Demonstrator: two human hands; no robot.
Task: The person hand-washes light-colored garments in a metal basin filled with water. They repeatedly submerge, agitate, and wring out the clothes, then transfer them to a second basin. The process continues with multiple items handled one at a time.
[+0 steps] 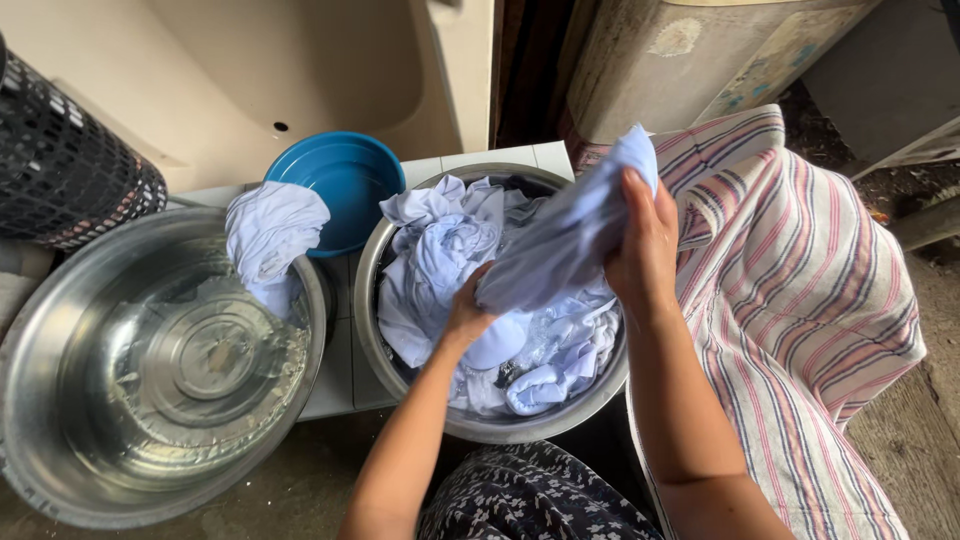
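Both my hands grip one pale blue garment [565, 240] stretched above a steel basin [372, 262] full of wet light-blue and white clothes [440, 250]. My left hand [470, 310] holds its lower end, low over the pile. My right hand [645, 245] clutches the upper end, raised near the basin's right rim. Part of the garment is hidden behind my right hand.
A larger steel basin [60, 320] with shallow water stands at left, a white cloth [270, 235] draped over its rim. A blue plastic bowl [345, 180] sits behind. A black mesh basket [65, 170] is far left. A striped cloth [800, 300] hangs at right.
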